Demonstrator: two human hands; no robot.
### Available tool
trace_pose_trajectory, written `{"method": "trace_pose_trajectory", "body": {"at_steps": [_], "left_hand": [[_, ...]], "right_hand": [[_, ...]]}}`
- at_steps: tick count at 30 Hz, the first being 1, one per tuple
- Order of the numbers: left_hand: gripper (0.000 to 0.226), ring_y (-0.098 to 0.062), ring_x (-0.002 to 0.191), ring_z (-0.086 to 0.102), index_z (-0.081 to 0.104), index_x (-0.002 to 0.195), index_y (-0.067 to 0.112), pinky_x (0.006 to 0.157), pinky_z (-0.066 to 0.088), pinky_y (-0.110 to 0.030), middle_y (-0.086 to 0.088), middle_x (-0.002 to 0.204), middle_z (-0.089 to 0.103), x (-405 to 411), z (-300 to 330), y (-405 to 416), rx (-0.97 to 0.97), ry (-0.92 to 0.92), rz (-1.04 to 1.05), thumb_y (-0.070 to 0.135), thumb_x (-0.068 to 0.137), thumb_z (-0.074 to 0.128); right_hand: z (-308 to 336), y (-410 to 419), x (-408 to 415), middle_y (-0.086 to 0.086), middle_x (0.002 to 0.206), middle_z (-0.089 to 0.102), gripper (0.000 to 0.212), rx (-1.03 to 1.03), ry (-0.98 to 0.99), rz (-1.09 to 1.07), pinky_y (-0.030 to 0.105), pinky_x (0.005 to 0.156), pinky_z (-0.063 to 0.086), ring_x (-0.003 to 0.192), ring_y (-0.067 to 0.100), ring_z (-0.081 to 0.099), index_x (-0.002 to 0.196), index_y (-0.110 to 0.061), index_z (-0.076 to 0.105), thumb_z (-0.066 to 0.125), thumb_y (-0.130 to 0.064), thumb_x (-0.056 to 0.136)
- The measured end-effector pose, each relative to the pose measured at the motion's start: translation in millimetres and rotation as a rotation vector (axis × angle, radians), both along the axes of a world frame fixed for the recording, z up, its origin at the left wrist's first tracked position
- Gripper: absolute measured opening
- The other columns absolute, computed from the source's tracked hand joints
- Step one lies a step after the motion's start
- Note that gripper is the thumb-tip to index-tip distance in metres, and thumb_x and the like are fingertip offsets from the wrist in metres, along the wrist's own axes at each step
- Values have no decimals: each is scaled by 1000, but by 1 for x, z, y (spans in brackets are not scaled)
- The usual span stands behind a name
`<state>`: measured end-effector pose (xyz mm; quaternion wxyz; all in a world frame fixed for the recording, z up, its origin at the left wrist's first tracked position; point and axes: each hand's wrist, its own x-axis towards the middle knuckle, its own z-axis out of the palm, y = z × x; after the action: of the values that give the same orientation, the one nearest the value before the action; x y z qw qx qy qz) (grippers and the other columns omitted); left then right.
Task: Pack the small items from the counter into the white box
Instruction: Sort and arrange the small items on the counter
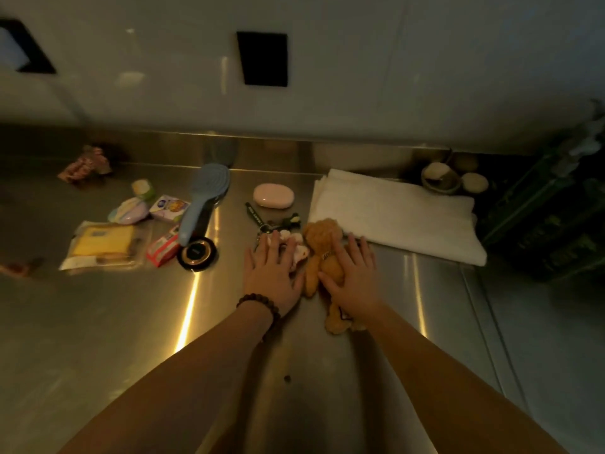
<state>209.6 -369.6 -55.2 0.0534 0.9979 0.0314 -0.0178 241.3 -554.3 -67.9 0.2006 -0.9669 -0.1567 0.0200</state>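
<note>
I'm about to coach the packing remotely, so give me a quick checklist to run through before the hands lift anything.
1. Left hand flat on the small white toy, not gripping: ok.
2. Right hand lies on the brown teddy, fingers straight: ok.
3. White box in view: not ok, only a folded white cloth shows.
4. Keyring free of the toys: cannot tell.
5. Hairbrush and pink case clear of the hands: ok.
</note>
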Motion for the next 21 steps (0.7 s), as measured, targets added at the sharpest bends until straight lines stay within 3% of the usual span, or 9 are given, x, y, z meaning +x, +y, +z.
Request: {"method": "trace_pose_trajectory", "body": {"at_steps": [4,10,21], "left_hand": [[65,-26,143,-5,0,148,32,112,-6,-50,-3,157,-2,-6,3,29,-8,-8,81,58,90,15],[76,-23,143,-9,-2,147,31,114,-7,-46,-4,157,-5,0,9,59,-29,14,167,70,82,-4],[73,-22,143,-7,2,148,28,110,-12,-44,-6,157,0,38,2,93,-50,-18,232,67,86,0]], "right_hand": [[-4,40,12,7,160,2,79,45,-16,69,45,118,-5,146,24,-11,143,-43,-17,30,-68,85],[-3,81,25,6,161,1,77,59,-33,106,46,116,-10,146,23,-10,148,-35,-9,33,-62,89],[1,141,60,8,160,1,66,-37,-39,91,51,115,-10,147,23,-6,150,-32,-5,5,-59,90]]}}
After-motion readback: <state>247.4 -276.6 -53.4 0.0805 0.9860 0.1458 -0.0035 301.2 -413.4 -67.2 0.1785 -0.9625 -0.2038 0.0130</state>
